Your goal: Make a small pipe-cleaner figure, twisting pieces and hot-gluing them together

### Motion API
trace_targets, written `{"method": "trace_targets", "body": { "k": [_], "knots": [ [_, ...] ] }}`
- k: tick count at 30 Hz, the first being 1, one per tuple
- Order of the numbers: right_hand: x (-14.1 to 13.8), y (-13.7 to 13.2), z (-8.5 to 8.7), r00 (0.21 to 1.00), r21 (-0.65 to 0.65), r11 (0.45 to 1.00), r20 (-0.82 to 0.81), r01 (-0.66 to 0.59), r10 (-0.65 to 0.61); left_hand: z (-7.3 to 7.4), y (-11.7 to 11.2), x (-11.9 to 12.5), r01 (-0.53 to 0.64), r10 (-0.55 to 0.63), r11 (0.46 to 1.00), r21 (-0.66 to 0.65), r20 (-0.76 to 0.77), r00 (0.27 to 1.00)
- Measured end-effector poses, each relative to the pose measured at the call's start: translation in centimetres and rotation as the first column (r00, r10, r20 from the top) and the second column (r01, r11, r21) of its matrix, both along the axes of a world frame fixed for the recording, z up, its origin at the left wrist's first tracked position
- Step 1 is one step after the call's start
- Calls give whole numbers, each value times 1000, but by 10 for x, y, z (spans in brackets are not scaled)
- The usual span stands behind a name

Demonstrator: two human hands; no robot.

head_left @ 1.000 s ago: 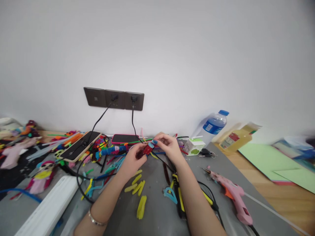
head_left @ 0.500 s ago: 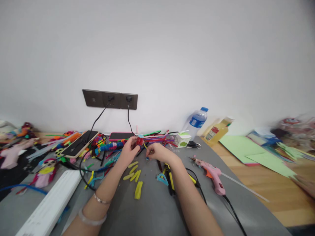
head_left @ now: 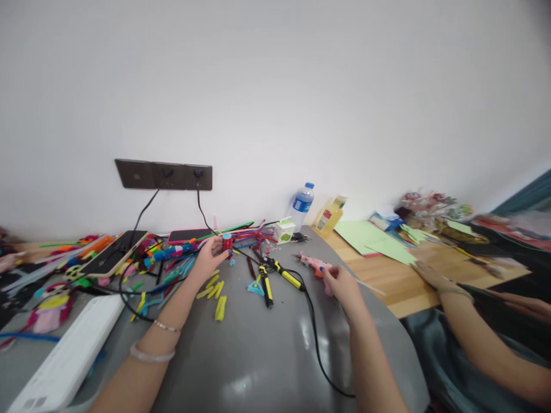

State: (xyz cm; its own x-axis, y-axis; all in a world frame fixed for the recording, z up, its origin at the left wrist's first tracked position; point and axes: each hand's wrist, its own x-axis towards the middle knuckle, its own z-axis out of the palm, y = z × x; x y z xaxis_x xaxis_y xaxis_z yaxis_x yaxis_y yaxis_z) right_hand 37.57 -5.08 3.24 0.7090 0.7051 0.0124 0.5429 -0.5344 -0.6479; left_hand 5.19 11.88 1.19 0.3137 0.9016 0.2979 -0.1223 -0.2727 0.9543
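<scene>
My left hand [head_left: 210, 256] is closed around a small red piece with a light blue top [head_left: 227, 243], its fingers pinching the side. At the right, my right hand [head_left: 342, 285] has its fingers wrapped on the handle of a pink hot glue gun [head_left: 316, 265], which lies on the grey table with its nozzle toward the back left. Pliers with yellow and black handles [head_left: 279, 274] rest spread between the two hands. Near my left wrist are several short yellow fuzzy strips [head_left: 220, 308]. A light blue bent loop [head_left: 255, 288] touches the pliers.
A green-and-white carton [head_left: 284, 230], a water bottle [head_left: 302, 205] and a yellow bottle [head_left: 330, 215] stand near the wall. Coloured pipe cleaners, a phone [head_left: 114, 252] and a white power strip [head_left: 71, 350] fill the left. Another person's hand [head_left: 433, 276] rests on the wooden table.
My right hand has moved right from beside the red piece to the glue gun and taken hold of it. My left hand still holds the red piece. The view has turned right.
</scene>
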Motion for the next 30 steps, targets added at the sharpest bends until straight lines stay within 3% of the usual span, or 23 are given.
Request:
{"method": "trace_targets", "body": {
  "k": [5, 10, 12, 15, 18, 22, 24, 26, 28, 30],
  "knots": [
    [8, -9, -8, 1000, -82, 997, 7, 5, -4, 0, 5, -4, -56, 57, 998, 28, -28, 998],
    [22, -11, -5, 991, -150, 982, -78, -119, 108, 2, 6, -5, -81, 83, 996, 45, -36, 996],
    [26, -15, -5, 984, -81, 993, -162, -87, 73, 3, 5, -4, -77, 79, 996, 45, -35, 996],
    [25, -20, -4, 939, 170, 985, -336, -15, 73, 5, 3, -2, -66, 66, 997, 28, -24, 998],
    [12, -18, 5, 794, 415, 902, -586, 122, 162, 6, 1, -1, -38, 38, 999, 12, -8, 999],
    [-18, 2, 37, 396, 611, 764, -767, 209, 505, 8, 0, -1, 43, -43, 999, 11, 11, 999],
    [-35, 17, 56, 244, 636, 739, -770, 221, 590, 10, 1, -1, 47, -47, 999, 7, 19, 999],
    [-53, 33, 73, 163, 694, 701, -720, 165, 674, 10, 3, -2, 31, -31, 999, -6, 30, 999],
    [-74, 50, 86, 141, 770, 627, -638, 118, 757, 10, 6, -3, 6, -5, 1000, -28, 47, 999],
    [-96, 69, 93, 134, 788, 614, -614, 47, 778, 8, 10, -4, -11, 15, 998, -66, 62, 998]
  ]
}}
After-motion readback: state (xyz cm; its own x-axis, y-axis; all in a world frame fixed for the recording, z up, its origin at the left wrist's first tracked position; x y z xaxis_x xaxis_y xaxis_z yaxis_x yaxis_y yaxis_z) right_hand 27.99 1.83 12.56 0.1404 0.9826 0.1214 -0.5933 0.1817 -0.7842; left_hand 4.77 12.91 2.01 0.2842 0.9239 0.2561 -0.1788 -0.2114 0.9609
